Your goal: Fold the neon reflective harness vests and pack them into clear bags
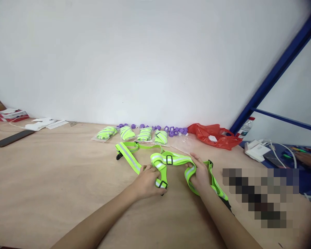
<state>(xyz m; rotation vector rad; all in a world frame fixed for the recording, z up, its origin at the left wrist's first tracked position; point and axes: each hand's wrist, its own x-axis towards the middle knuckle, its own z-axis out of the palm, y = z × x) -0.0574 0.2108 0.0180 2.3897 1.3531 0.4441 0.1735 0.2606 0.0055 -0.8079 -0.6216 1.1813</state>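
A neon-yellow reflective harness with silver stripes and black buckles is spread between my hands over the wooden table. My left hand is closed on a strap near a black slider buckle. Further right, my right hand has its fingers wrapped around another strap, which loops over the wrist side and trails toward the lower right. Part of the harness lies on the table beyond my left hand, with a black clip at its end. Some of the straps are hidden behind my fingers.
Several bagged reflective harnesses lie in a row near the wall, with purple rolls behind. A red plastic bag, a bottle and a white box are on the right. White papers and a dark strip lie left.
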